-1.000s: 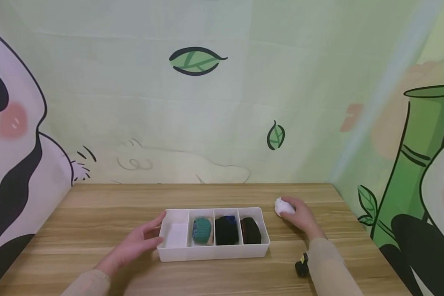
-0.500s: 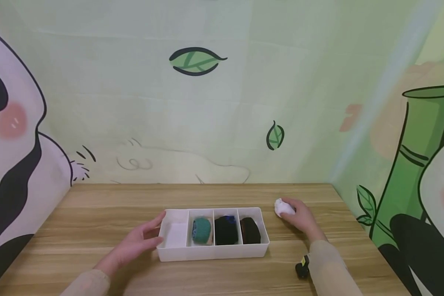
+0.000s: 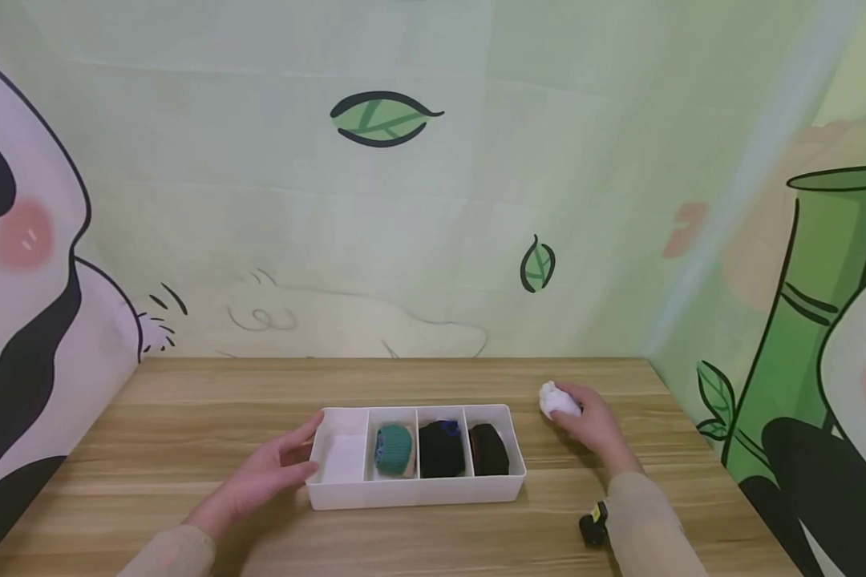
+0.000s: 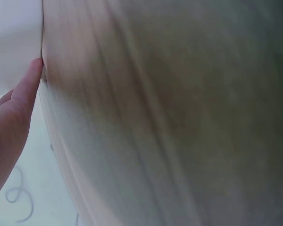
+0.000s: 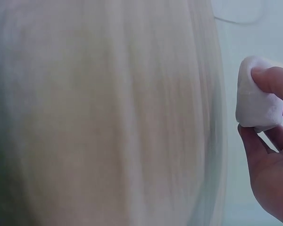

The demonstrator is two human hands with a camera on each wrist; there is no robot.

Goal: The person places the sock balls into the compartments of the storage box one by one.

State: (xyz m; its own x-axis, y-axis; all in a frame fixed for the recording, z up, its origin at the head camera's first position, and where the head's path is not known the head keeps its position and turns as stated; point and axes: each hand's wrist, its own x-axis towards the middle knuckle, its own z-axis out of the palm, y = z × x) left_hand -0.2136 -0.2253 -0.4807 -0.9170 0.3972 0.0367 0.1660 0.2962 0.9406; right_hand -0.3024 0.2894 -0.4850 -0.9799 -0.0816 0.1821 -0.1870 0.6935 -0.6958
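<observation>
A white storage box (image 3: pixel 414 494) with a row of compartments stands on the wooden table. Its leftmost compartment holds nothing; the others hold a rolled teal sock (image 3: pixel 393 449), a black rolled sock with a blue patch (image 3: pixel 442 450) and a dark brown-black rolled sock (image 3: pixel 488 450). My left hand (image 3: pixel 270 467) rests against the box's left end, fingers extended, thumb near the front corner. To the right of the box, my right hand (image 3: pixel 593 423) grips a rolled white sock (image 3: pixel 557 399) between thumb and fingers. In the right wrist view the white sock (image 5: pixel 257 101) appears raised off the table.
A small black object with a yellow mark (image 3: pixel 593 526) is beside the right sleeve (image 3: pixel 653 525); it may be attached to the wrist. Behind the wooden table (image 3: pixel 224 393) hangs a green printed backdrop (image 3: pixel 433 240) with pandas, leaves and bamboo.
My right hand has shifted slightly to the right with the white sock, which has turned a little. The left hand and the box stay where they were.
</observation>
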